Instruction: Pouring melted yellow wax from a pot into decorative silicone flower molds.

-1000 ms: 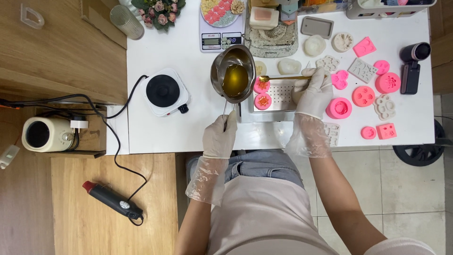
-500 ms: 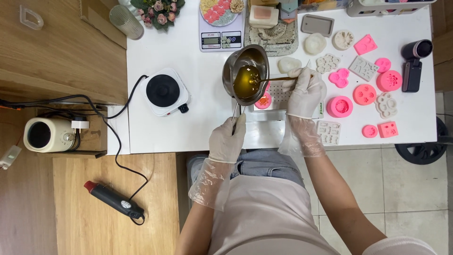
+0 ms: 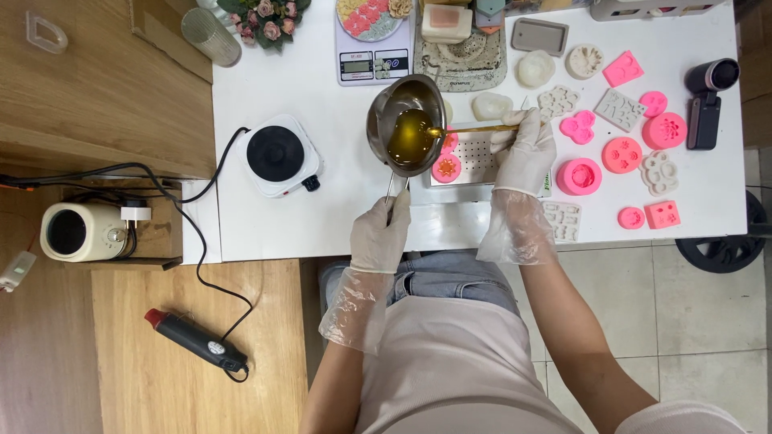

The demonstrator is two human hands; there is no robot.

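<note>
A person seen from above sits at a white table [image 3: 322, 225], both hands in clear plastic gloves. The left hand [image 3: 380, 233] is closed around the thin handle of a small metal pot [image 3: 406, 124], holding it above the table near the centre. The pot holds amber liquid and leans slightly toward 3 o'clock. The right hand [image 3: 524, 153] is closed on a slim spoon [image 3: 474, 128], which lies level with its bowl dipped into the liquid at the pot's 3 o'clock rim. The two hands are apart, the left at 7 o'clock of the pot and the right at 3 o'clock.

Just under the spoon sits a metal tray [image 3: 474, 157], with a round pink mould [image 3: 445, 168] at its 9 o'clock edge. At 9 o'clock of the pot, near it, stands a small white hotplate [image 3: 281, 154] with a black top; its cord runs off the table's left edge. At 12 o'clock of the pot is a kitchen scale [image 3: 366, 60]. At 3 o'clock of the right hand, many pink and white moulds [image 3: 622, 154] are spread over the table, and a black camera [image 3: 706, 100] lies near the far right edge. On the wooden floor at 8 o'clock lies a black heat gun [image 3: 195, 341].
</note>
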